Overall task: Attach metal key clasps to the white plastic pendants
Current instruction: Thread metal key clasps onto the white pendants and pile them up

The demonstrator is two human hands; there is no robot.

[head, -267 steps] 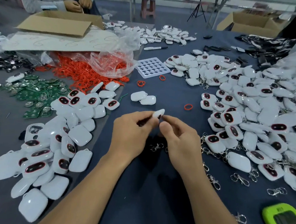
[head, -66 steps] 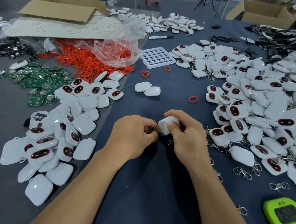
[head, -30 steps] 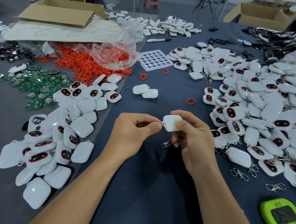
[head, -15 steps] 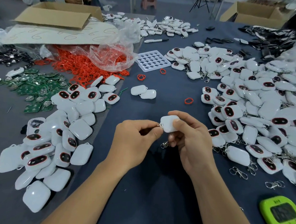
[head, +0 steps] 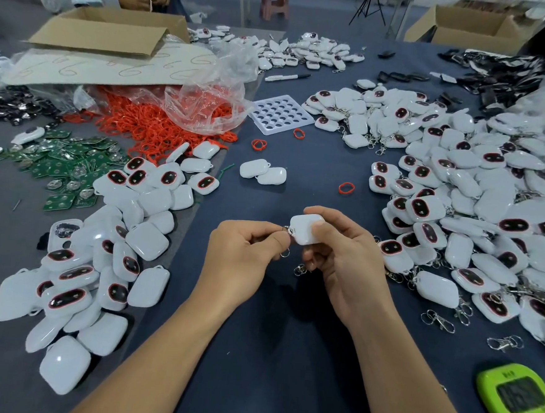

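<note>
Since half a second ago little has shifted: both grips stay raised over the dark counter (head: 286,362), and the white pendant (head: 305,229) has tipped slightly, its plain back facing up.

Head view: the right grip (head: 348,263) has its thumb and curled fingers closed round the pendant, holding it just above the counter near the middle. The left grip (head: 242,252) pinches thumb against forefinger at the pendant's left corner, on the small ring of the metal key clasp (head: 299,269), whose chain and hook dangle below between the two grips. Whether the ring is already through the pendant's loop cannot be told.

A heap of bare pendants (head: 99,258) lies to the left, and a wider heap of pendants with clasps (head: 473,220) to the right. Loose clasps (head: 437,319) lie near a green timer (head: 518,404). Farther off are two lone pendants (head: 262,171), a white holed tray (head: 281,113), red rubber rings (head: 147,126) spilling from a plastic bag, green circuit boards (head: 64,166) and a cardboard box (head: 109,30).
</note>
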